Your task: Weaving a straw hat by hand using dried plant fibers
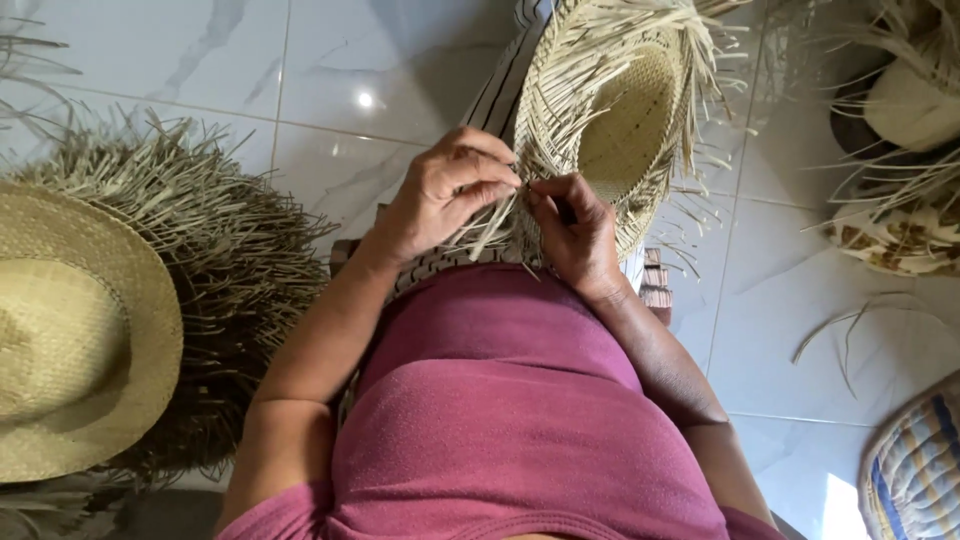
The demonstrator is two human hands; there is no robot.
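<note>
Left hand: our left hand (445,190) rests against the brim of the unfinished straw hat (625,120), fingers curled in and pinching a few loose straw strips (490,228) that hang down from the edge.
Right hand: our right hand (575,230) sits just beside the left, thumb and forefinger closed narrowly on a strand at the same spot on the brim — the two hands nearly touch.
Hat in hand: it stands tilted on our lap, its hollow crown facing us, with uncut straw ends bristling all round the rim.
Lap: a striped cloth (500,90) lies under the hat, over our knees; below it we see our pink top (500,420).
To the left: a finished straw hat (70,330) lies on a heap of fringed, untrimmed ones (230,260).
To the right: more unfinished hats (900,120) lie on the floor — well apart from our hands.
Floor: pale marbled tiles (330,70), with a few stray straw strands (850,330) on them at the right.
Corner: a blue-and-yellow checked cushion (915,470) shows at the lower right.
</note>
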